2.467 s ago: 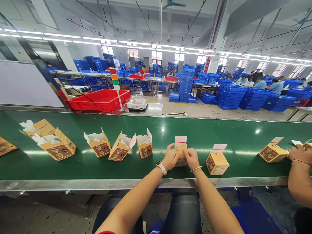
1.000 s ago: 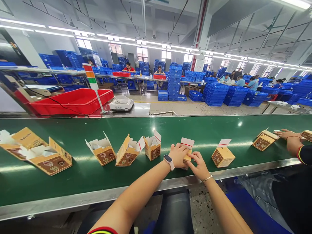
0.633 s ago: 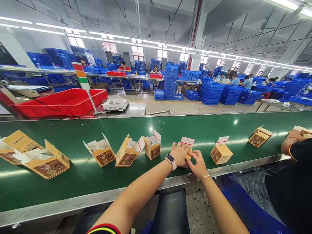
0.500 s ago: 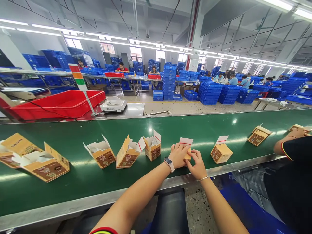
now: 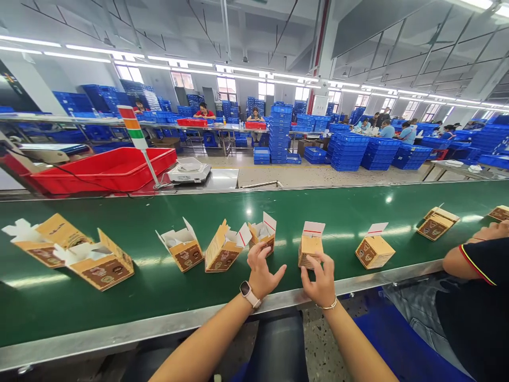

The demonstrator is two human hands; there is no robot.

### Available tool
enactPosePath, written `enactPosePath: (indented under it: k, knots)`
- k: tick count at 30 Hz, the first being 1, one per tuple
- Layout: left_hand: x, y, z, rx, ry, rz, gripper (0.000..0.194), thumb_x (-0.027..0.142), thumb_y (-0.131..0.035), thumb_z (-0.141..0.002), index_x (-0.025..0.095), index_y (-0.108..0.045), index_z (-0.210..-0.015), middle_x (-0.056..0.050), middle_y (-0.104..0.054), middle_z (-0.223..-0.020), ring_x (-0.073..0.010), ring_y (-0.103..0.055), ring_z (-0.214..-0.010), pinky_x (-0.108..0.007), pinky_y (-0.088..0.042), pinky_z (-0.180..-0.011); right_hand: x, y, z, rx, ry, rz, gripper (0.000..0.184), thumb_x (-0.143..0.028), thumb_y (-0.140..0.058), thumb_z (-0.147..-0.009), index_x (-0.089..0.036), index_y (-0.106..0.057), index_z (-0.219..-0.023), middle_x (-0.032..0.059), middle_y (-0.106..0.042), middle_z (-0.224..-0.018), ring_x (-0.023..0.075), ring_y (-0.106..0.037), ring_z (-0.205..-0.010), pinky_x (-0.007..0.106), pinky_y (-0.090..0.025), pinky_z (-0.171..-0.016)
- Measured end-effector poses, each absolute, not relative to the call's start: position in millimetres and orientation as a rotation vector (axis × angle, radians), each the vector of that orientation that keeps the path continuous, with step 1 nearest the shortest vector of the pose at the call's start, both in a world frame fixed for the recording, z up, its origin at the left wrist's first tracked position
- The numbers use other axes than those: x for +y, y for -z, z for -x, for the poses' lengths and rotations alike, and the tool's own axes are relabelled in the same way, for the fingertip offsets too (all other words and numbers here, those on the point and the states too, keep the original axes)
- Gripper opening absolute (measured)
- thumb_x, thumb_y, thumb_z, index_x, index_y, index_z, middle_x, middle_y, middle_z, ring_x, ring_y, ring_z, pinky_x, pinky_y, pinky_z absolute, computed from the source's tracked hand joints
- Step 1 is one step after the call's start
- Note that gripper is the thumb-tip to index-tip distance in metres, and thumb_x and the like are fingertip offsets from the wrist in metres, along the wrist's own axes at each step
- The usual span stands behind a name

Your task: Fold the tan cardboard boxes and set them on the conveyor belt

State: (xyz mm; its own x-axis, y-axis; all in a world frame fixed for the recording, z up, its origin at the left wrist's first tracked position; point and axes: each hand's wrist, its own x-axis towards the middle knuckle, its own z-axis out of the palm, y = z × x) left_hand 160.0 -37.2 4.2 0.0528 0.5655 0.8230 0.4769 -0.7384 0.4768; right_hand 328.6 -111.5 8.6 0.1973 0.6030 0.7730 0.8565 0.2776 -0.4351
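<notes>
My left hand (image 5: 262,271) hangs open with spread fingers over the green conveyor belt (image 5: 79,313), touching nothing. My right hand (image 5: 319,279) is open too, its fingertips just in front of a small kraft-yellow carton (image 5: 310,251). That carton stands upright with a white, red-striped flap (image 5: 314,228) raised on top. Just beyond my left fingers sits an open carton (image 5: 262,237). Further left lie other open cartons (image 5: 186,249) with white inner flaps. To the right stands a closed carton (image 5: 374,252).
A co-worker's arm in a black sleeve (image 5: 463,262) reaches over the belt at right, near flattened cartons (image 5: 436,223). Beyond the belt stand a red tray (image 5: 103,170), a bench scale (image 5: 189,171), a signal light pole (image 5: 133,127) and stacked blue crates (image 5: 345,152).
My hands have let go of the carton and moved apart toward me. The carton stays upright on the belt. The co-worker's arm has drawn back slightly.
</notes>
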Motion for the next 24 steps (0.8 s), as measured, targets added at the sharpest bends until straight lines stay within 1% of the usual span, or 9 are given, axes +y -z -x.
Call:
enactPosePath:
  k: [2,4,7,9,11,14,18,22,24]
  knots:
    - [-40.5,6.2,-155.8,1.262,-1.787,-2.084,0.059,0.031,-0.067,-0.07,0.021,-0.038,-0.12,-0.014,-0.044,-0.122,-0.0317,-0.045,-0.117,-0.051,-0.037,-0.098,-101.1,-4.4,-307.5,-1.584,0.128,1.311,0.026,-0.028,-0.053,-0.083,-0.025,-0.059,-0.108,0.0106,-0.058,-0.105,0.026,-0.056,-0.101,0.045,-0.048,-0.089]
    - [-40.7,12.6,-157.1,1.402,-1.684,-1.943,0.061,0.027,-0.066,-0.068,0.021,-0.036,-0.121,-0.015,-0.042,-0.123,-0.0323,-0.045,-0.118,-0.052,-0.038,-0.095,-81.2,-1.7,-285.7,-1.578,-0.013,1.295,0.039,-0.03,-0.056,-0.081,-0.023,-0.052,-0.118,0.0119,-0.056,-0.111,0.0264,-0.055,-0.105,0.045,-0.049,-0.09]
    - [-36.4,15.9,-159.4,1.48,-1.577,-1.837,0.054,0.022,-0.062,-0.069,0.021,-0.038,-0.118,-0.014,-0.044,-0.118,-0.0312,-0.047,-0.114,-0.051,-0.041,-0.092,-41.4,-2.5,-261.3,-1.457,-0.05,1.357,0.071,-0.035,-0.067,-0.07,-0.019,-0.036,-0.132,0.0173,-0.045,-0.128,0.0318,-0.045,-0.121,0.052,-0.041,-0.1]
    - [-31.6,14.6,-154.4,1.498,-1.635,-1.854,0.043,0.023,-0.06,-0.07,0.021,-0.041,-0.108,-0.012,-0.046,-0.109,-0.0301,-0.049,-0.108,-0.052,-0.041,-0.091,-17.3,-4.9,-254.1,-1.394,-0.053,1.376,0.08,-0.034,-0.07,-0.066,-0.017,-0.031,-0.134,0.0187,-0.041,-0.131,0.0334,-0.04,-0.126,0.054,-0.036,-0.104]
    - [-25.4,10.3,-142.4,1.543,-1.791,-1.889,0.039,0.026,-0.062,-0.069,0.021,-0.041,-0.101,-0.009,-0.046,-0.103,-0.0298,-0.049,-0.104,-0.054,-0.039,-0.092,-0.8,-7.0,-253.7,-1.371,-0.074,1.366,0.074,-0.03,-0.067,-0.067,-0.018,-0.033,-0.132,0.0177,-0.043,-0.128,0.0322,-0.041,-0.125,0.054,-0.035,-0.105]
    - [-14.6,-0.1,-116.5,1.641,-2.038,-1.882,0.048,0.032,-0.067,-0.068,0.021,-0.038,-0.104,-0.011,-0.043,-0.109,-0.0313,-0.045,-0.109,-0.055,-0.036,-0.096,9.5,-7.2,-258.7,-1.416,-0.174,1.293,0.063,-0.025,-0.063,-0.068,-0.02,-0.04,-0.126,0.0154,-0.048,-0.124,0.0291,-0.047,-0.12,0.051,-0.038,-0.104]
    - [-12.4,-6.7,-90.0,1.673,-2.137,-1.889,0.055,0.037,-0.068,-0.068,0.02,-0.036,-0.11,-0.014,-0.04,-0.116,-0.0313,-0.044,-0.114,-0.054,-0.036,-0.098,9.8,-5.3,-264.3,-1.459,-0.461,1.14,0.068,-0.027,-0.065,-0.063,-0.023,-0.038,-0.125,0.0129,-0.053,-0.122,0.0246,-0.056,-0.11,0.043,-0.047,-0.095]
    - [-39.3,4.3,-90.4,1.418,-2.118,-2.058,0.041,0.036,-0.067,-0.071,0.023,-0.042,-0.101,-0.01,-0.048,-0.108,-0.0275,-0.051,-0.107,-0.049,-0.041,-0.095,3.3,-7.8,-278.6,-1.435,-0.622,1.047,0.062,-0.027,-0.062,-0.061,-0.025,-0.04,-0.119,0.009,-0.057,-0.115,0.0221,-0.059,-0.106,0.04,-0.047,-0.093]
    - [-54.7,8.6,-99.7,1.145,-1.944,-2.195,0.029,0.032,-0.061,-0.076,0.025,-0.047,-0.101,-0.009,-0.054,-0.104,-0.0249,-0.055,-0.104,-0.045,-0.044,-0.094,-4.4,-9.3,-292.6,-1.43,-0.65,1.032,0.058,-0.03,-0.061,-0.06,-0.025,-0.041,-0.115,0.0079,-0.058,-0.111,0.0222,-0.06,-0.104,0.04,-0.048,-0.091]
